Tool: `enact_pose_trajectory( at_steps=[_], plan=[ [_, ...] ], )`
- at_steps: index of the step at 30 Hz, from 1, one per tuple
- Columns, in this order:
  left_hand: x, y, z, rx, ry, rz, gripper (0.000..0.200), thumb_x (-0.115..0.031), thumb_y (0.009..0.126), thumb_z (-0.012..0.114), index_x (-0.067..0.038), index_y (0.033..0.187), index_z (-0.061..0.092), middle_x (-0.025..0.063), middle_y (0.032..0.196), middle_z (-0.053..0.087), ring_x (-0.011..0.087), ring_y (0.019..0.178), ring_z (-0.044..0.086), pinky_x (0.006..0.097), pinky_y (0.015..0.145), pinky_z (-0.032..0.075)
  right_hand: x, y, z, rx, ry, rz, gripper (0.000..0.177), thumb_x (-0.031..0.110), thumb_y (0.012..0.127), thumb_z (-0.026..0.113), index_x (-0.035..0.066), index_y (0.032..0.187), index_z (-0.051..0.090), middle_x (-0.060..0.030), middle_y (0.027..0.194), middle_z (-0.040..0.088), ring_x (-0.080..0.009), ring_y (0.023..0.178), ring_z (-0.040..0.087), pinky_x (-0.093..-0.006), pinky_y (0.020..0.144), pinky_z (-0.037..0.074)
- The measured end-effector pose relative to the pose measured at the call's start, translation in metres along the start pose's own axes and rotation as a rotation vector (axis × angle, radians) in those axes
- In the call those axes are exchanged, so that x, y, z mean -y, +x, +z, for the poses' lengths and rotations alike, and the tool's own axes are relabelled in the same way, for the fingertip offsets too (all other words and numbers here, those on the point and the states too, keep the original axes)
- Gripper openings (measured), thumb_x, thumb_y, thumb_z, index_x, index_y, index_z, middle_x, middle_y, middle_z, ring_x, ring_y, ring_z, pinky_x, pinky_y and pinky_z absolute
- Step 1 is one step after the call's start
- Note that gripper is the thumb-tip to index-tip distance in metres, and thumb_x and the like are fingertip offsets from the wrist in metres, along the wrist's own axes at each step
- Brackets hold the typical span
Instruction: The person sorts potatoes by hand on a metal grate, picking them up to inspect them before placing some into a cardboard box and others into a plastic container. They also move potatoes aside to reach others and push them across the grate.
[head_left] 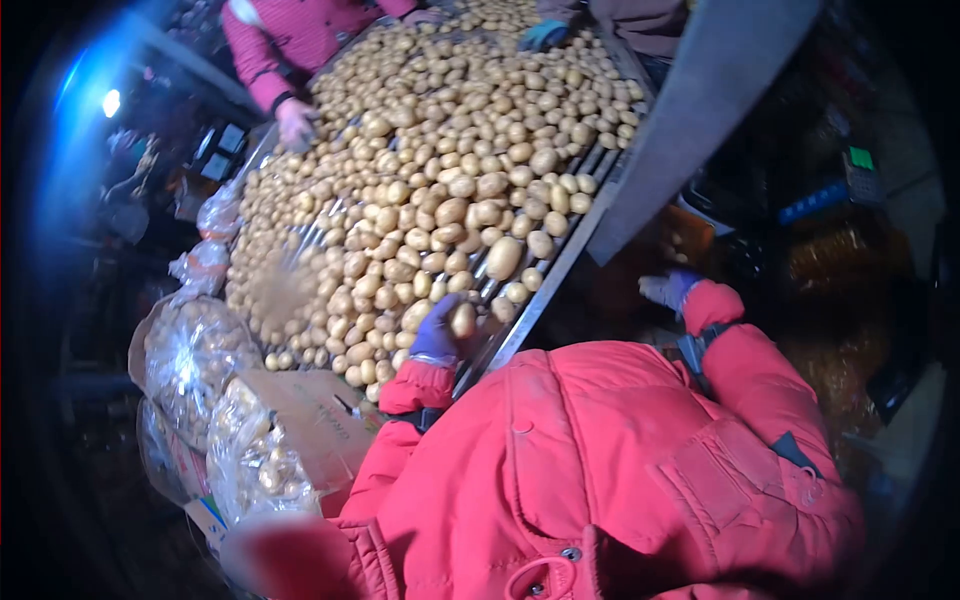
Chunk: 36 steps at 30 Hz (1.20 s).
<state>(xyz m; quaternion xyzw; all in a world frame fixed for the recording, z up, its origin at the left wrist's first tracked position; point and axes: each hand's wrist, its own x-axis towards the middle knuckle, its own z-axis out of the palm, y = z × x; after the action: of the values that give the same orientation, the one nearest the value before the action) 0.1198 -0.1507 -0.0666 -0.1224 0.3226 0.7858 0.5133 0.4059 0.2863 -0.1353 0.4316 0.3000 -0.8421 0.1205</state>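
My left hand (436, 332), in a purple glove, is at the near edge of the sorting table with its fingers curled against a potato (463, 320). A larger oblong potato (504, 258) lies just beyond it on the metal rollers. Off to the right, past the table's rail, my right hand (670, 289) reaches over a dark area. It wears a purple glove with greyish fingertips, and its fingers are stretched out with nothing seen in them. Many loose potatoes (400, 190) cover the table ahead of my hands.
A metal rail (560, 290) borders the table, and a wide grey beam (700, 110) rises at the right. Clear bags of potatoes (195, 350) and a cardboard box (305, 420) stand at the left. Across the table, a pink-sleeved person's hand (295, 122) and another person's blue-gloved hand (543, 36) touch potatoes.
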Motion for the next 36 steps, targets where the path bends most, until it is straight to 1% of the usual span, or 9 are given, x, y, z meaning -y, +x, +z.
enact_pose_trajectory(
  at_steps=[4,6,8,10,12,16,24,31,36],
  plan=[
    [0.020,0.000,0.001,0.011,0.769,0.322,0.036,-0.027,0.099,0.060,-0.003,0.125,0.062,0.0117,0.116,0.067,0.0272,0.107,0.065,0.0426,0.092,0.056,0.017,-0.060,0.154,0.627,-0.777,-0.082,0.062,0.036,0.099,0.065,0.010,0.150,0.043,-0.0185,0.137,0.057,-0.0270,0.109,0.067,-0.0409,0.092,0.057],
    [0.018,-0.028,0.055,0.093,1.526,0.686,0.040,-0.030,0.100,0.060,-0.003,0.129,0.060,0.0111,0.124,0.066,0.0265,0.114,0.064,0.0429,0.094,0.055,0.015,-0.067,0.232,0.452,-0.681,0.088,0.062,0.037,0.099,0.064,0.010,0.151,0.043,-0.0169,0.135,0.058,-0.0254,0.107,0.067,-0.0417,0.092,0.057],
    [0.015,-0.044,0.111,0.133,0.096,-0.058,0.049,-0.032,0.100,0.061,-0.004,0.140,0.054,0.0112,0.136,0.059,0.0254,0.123,0.059,0.0417,0.102,0.051,-0.001,-0.045,0.274,0.416,-0.792,-0.024,0.066,0.040,0.096,0.068,0.008,0.149,0.044,-0.0164,0.131,0.061,-0.0233,0.106,0.066,-0.0408,0.092,0.056],
    [0.030,-0.023,0.069,0.396,0.176,-0.019,0.055,-0.026,0.102,0.057,-0.005,0.150,0.043,0.0101,0.145,0.053,0.0237,0.129,0.055,0.0391,0.112,0.042,-0.018,0.030,0.273,0.666,-1.121,-0.609,0.059,0.036,0.091,0.074,0.003,0.137,0.054,-0.0143,0.123,0.066,-0.0217,0.105,0.066,-0.0366,0.089,0.054],
    [0.029,-0.024,0.060,0.370,0.231,0.166,0.048,-0.022,0.102,0.058,-0.003,0.145,0.050,0.0115,0.142,0.056,0.0240,0.126,0.057,0.0374,0.109,0.044,-0.016,0.030,0.286,0.584,-1.078,-0.444,0.055,0.033,0.089,0.075,0.004,0.132,0.057,-0.0155,0.117,0.068,-0.0259,0.105,0.067,-0.0391,0.090,0.053],
    [0.000,-0.033,0.017,-0.585,1.388,0.864,0.035,-0.018,0.091,0.065,-0.002,0.122,0.065,0.0155,0.115,0.069,0.0308,0.112,0.064,0.0411,0.099,0.049,0.002,0.033,0.312,0.203,-1.744,-1.192,0.050,0.024,0.085,0.071,0.010,0.131,0.059,-0.0188,0.120,0.063,-0.0376,0.105,0.066,-0.0469,0.087,0.055],
    [-0.019,-0.034,-0.011,-0.783,1.900,0.536,0.063,-0.042,0.074,0.078,-0.010,0.126,0.064,0.0149,0.113,0.067,0.0344,0.108,0.061,0.0452,0.097,0.048,-0.001,0.035,0.363,-0.058,-2.394,-0.549,0.055,0.017,0.080,0.070,0.009,0.133,0.054,-0.0214,0.131,0.054,-0.0407,0.103,0.067,-0.0508,0.084,0.056],
    [-0.010,-0.010,-0.016,-0.647,2.058,0.655,0.056,-0.043,0.079,0.076,-0.012,0.123,0.063,0.0111,0.107,0.067,0.0309,0.104,0.063,0.0444,0.093,0.049,0.003,0.063,0.341,-0.087,-2.230,-0.659,0.054,0.023,0.080,0.073,0.006,0.129,0.057,-0.0227,0.124,0.059,-0.0400,0.107,0.066,-0.0475,0.087,0.056],
    [-0.003,-0.002,-0.013,-0.432,1.461,0.617,0.061,-0.034,0.081,0.080,-0.005,0.132,0.062,0.0175,0.119,0.069,0.0301,0.110,0.066,0.0399,0.096,0.052,0.014,0.093,0.298,0.315,-1.199,-0.632,0.042,0.037,0.091,0.069,0.003,0.115,0.063,-0.0142,0.100,0.069,-0.0265,0.096,0.067,-0.0399,0.078,0.055]
  ],
)
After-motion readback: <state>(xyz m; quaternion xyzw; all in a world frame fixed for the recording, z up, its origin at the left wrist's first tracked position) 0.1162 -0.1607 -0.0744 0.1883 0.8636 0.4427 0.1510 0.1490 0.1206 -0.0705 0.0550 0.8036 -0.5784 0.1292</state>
